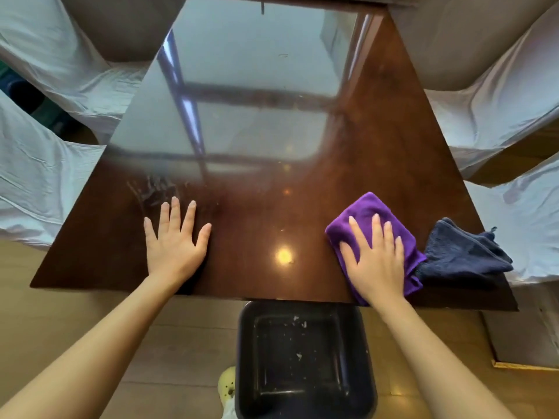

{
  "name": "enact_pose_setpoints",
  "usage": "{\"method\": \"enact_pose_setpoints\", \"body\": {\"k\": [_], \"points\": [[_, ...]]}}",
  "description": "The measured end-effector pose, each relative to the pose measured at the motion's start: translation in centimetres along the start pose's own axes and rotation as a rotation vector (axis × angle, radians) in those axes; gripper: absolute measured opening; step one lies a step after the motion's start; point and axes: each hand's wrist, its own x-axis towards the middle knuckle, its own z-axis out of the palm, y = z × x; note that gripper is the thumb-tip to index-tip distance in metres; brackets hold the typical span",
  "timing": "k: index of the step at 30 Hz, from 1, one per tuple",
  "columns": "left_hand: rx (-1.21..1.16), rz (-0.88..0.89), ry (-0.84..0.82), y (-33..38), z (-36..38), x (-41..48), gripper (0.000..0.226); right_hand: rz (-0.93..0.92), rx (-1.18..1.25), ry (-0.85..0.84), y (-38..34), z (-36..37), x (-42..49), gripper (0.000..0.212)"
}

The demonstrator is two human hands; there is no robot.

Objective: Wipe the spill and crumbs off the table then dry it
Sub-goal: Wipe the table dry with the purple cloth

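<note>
A glossy dark brown wooden table (378,152) fills the view and mirrors a window. My right hand (376,258) lies flat with spread fingers on a folded purple cloth (367,211) near the table's front right edge. Beside that cloth, at the right corner, lies a crumpled dark blue cloth (465,255), touching it. My left hand (175,240) rests flat on the bare wood at the front left, fingers apart, holding nothing. Wet smear marks (154,192) show just beyond its fingertips.
A black bin (305,355) with pale crumbs in its bottom stands on the floor under the table's front edge. Chairs with white covers (54,164) flank the table on the left and right (496,122). A pale shoe (227,385) shows beside the bin.
</note>
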Motion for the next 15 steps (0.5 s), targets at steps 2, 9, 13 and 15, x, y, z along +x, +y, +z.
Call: {"method": "enact_pose_setpoints", "body": {"k": [2, 9, 13, 15], "points": [[0.005, -0.005, 0.012, 0.2, 0.0, -0.1, 0.063, 0.039, 0.004, -0.002, -1.3, 0.4, -2.1, 0.055], [0.030, -0.002, 0.042, -0.1, 0.6, 0.1, 0.065, -0.259, 0.009, -0.036, -6.0, 1.4, -4.9, 0.058], [0.017, -0.009, 0.043, -0.3, 0.5, 0.3, 0.065, -0.357, 0.018, -0.079, -4.4, 1.1, 2.3, 0.057], [0.023, -0.014, 0.050, -0.4, 0.5, 0.3, 0.065, -0.293, 0.036, -0.064, -4.9, 1.0, 6.3, 0.056]]}}
